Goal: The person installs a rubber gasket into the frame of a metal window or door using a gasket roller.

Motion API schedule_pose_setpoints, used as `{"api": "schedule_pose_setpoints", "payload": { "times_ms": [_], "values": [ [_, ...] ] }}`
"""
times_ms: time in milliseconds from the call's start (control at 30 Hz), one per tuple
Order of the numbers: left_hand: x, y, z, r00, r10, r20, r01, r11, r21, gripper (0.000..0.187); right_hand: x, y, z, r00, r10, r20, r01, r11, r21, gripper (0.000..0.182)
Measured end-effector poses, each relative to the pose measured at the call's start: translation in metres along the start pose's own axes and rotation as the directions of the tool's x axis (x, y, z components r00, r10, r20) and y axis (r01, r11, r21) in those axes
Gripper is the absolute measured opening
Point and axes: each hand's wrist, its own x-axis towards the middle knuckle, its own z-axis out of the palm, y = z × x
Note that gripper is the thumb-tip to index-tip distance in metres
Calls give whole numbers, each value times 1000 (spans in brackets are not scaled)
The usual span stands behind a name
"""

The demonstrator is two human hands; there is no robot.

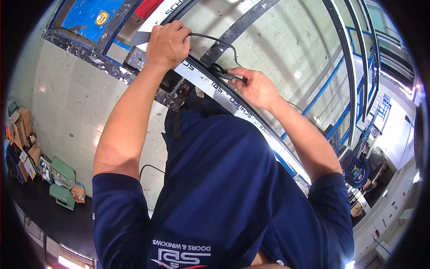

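Grasping a black tool (226,75), the right hand (259,88) is at the inner edge of the long frame (229,99) with printed film. The left hand (168,45) curls over the same frame, farther along; whether it grips the thin black cord (210,37) is hidden. The cord arches from beside its fingers toward the tool, over the floor (273,49).

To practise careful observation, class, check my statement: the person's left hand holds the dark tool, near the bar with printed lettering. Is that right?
Not quite: the head view shows the dark tool in the right hand, not the left hand. It is indeed near the lettered bar.
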Motion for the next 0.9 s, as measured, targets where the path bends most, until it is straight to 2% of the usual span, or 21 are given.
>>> {"api": "schedule_pose_setpoints", "payload": {
  "times_ms": [33, 67, 133, 267, 333, 467, 567, 633, 733, 767, 867, 900],
  "values": [
    [0, 1, -1, 1000, -1, 3, 1, 1000, 0, 15, -1, -8, -2, 1000, 31, 6, -30, 994, -107, 35],
    [0, 1, -1, 1000, -9, 5, 9, 1000, 0, 15, 0, -12, -3, 999, 31, 6, -30, 994, -104, 35],
    [1, 2, -1, 1000, -5, 14, 6, 1000, -4, 15, 2, -18, -2, 1000, -14, -1, 13, 972, -234, 35],
    [1, 1, 1, 1000, 6, -7, -6, 1000, -15, 14, 21, -48, 8, 993, -88, -83, 65, 968, -244, 37],
    [0, 2, 0, 1000, 18, -6, -19, 1000, -15, 14, 21, -57, 8, 999, -26, -25, 17, 958, -287, 37],
    [2, 1, 0, 1000, 16, -22, -17, 1000, -12, 14, 5, -36, 1, 1000, -17, 13, 20, 950, -311, 37],
    [1, 1, 3, 999, 27, -32, -28, 999, -19, 14, 20, -57, -2, 1000, -14, 13, 17, 952, -306, 37],
    [2, 0, 1, 999, 34, -41, -35, 999, -24, 15, 31, -68, 1, 999, -27, 40, 40, 927, -373, 38],
    [3, 2, -1, 1000, 16, -14, -16, 1000, -10, 16, 4, -39, -10, 995, 4, 100, 31, 935, -354, 36],
    [4, 1, -1, 1000, 19, -14, -19, 1000, -8, 16, 3, -26, -3, 997, -48, 66, 68, 935, -349, 34],
    [2, 6, 0, 1000, 1, -11, -1, 1000, -21, 16, 28, -63, -4, 998, -50, 50, 63, 942, -329, 38],
    [0, 6, 0, 1000, 12, -13, -12, 1000, -18, 16, 38, -66, 3, 992, -126, 24, 126, 926, -356, 34]
  ]
}}
